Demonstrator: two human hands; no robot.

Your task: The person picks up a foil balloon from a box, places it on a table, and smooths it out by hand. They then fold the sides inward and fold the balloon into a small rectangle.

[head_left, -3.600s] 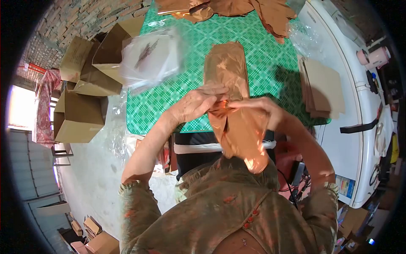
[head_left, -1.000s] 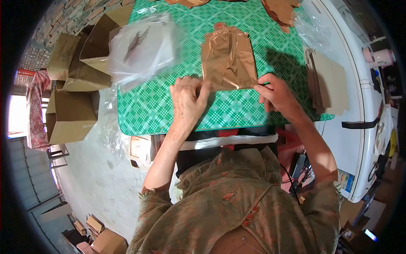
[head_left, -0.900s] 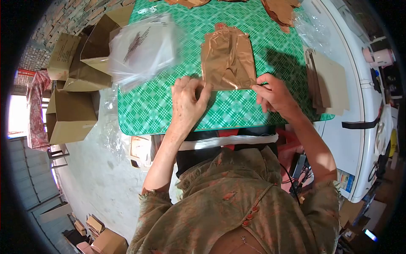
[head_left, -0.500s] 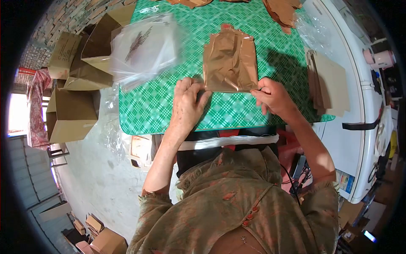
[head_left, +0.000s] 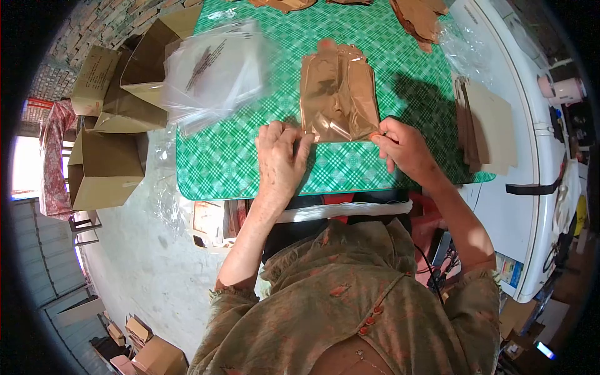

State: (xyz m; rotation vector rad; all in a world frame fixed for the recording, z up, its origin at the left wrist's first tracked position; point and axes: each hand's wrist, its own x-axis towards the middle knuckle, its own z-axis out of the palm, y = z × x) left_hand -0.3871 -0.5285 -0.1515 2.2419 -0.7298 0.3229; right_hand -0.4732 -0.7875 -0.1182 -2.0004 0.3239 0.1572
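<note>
A shiny, translucent plastic bag (head_left: 338, 94) with brown contents lies flat on the green checked tablecloth (head_left: 237, 159). Its surface is wrinkled, and a small reddish piece shows at its far end. At the bag's near left corner, my left hand (head_left: 278, 150) pinches the edge between thumb and fingers. My right hand (head_left: 405, 149) grips the near right corner with thumb and forefinger, the other fingers curled. What is inside the bag I cannot make out clearly.
Clear plastic sleeves (head_left: 215, 69) are piled left of the bag. Brown sheets (head_left: 417, 22) lie at the far right, and flat beige cards (head_left: 490, 125) by the right edge. Open cardboard boxes (head_left: 109, 159) stand on the left; a white refrigerator (head_left: 528, 187) is on the right.
Both hands and the bag have shifted slightly toward my body. The bag's surface has changed its folds, with a lengthwise crease now showing. The surrounding piles have stayed put.
</note>
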